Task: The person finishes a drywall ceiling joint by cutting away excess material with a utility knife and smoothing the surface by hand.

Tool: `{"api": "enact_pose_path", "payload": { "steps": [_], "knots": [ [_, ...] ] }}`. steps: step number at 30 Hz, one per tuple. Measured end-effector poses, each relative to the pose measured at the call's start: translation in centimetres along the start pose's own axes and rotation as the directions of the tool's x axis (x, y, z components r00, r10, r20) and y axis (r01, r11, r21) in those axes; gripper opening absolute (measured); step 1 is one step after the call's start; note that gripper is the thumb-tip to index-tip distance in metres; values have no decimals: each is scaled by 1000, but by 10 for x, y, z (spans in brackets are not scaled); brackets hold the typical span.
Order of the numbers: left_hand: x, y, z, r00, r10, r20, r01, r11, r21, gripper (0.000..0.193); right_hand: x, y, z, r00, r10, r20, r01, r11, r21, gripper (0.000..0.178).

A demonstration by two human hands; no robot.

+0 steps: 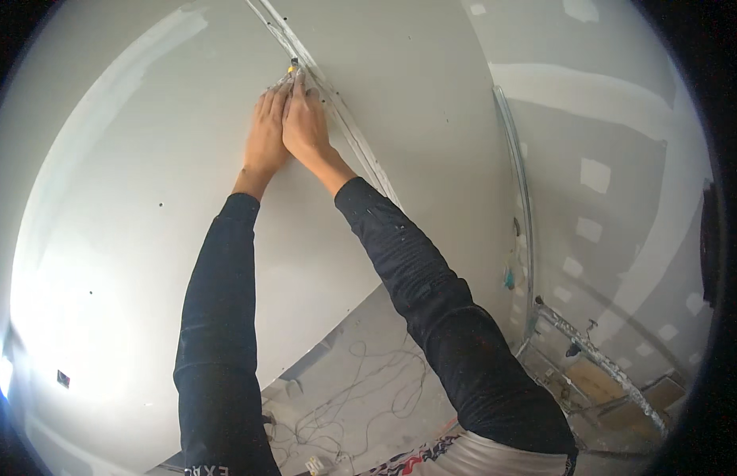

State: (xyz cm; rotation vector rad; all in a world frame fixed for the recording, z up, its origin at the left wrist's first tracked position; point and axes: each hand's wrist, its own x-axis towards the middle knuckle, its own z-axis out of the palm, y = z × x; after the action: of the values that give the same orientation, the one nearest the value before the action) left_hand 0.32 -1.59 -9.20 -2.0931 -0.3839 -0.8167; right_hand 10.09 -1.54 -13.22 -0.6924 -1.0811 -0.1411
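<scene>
Both my arms, in black sleeves, reach up the grey wallboard (202, 238). My left hand (267, 131) and my right hand (306, 125) press side by side, fingers drawn together and pointing upward. Between their fingertips is a small tool with a yellow and dark end (292, 67); the rest is covered by the fingers, so its kind does not show. They are beside a joint between boards, where a pale ridged strip (353, 131) slants down to the right. White smears mark the fingers and strip.
A metal profile (518, 174) leans along the right wall, which has white filler patches (595, 176). Loose cables (368, 389) tangle across the floor below. A plaster-spattered bar (594, 357) stands at lower right. A dark square cutout (63, 379) is low on the left board.
</scene>
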Motion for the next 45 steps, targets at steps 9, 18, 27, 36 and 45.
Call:
{"api": "enact_pose_path", "payload": {
  "steps": [9,18,27,36,45],
  "knots": [
    [-1,-10,7,996,62,69,-65,997,37,54,-17,18,3,996,90,24,-90,996,5,66],
    [0,4,3,994,86,66,-83,996,-43,53,-29,28,-8,999,-46,-7,45,994,-98,65],
    [-5,-7,4,1000,4,22,-3,999,-49,60,-12,8,8,1000,-18,-15,18,999,-34,65],
    [-1,-3,12,991,129,24,-129,992,-8,55,-23,30,10,980,-75,-185,59,994,-90,61],
    [-18,6,16,974,160,158,-161,987,-6,47,-65,31,-22,992,126,31,-126,992,-9,58]
  ]
}}
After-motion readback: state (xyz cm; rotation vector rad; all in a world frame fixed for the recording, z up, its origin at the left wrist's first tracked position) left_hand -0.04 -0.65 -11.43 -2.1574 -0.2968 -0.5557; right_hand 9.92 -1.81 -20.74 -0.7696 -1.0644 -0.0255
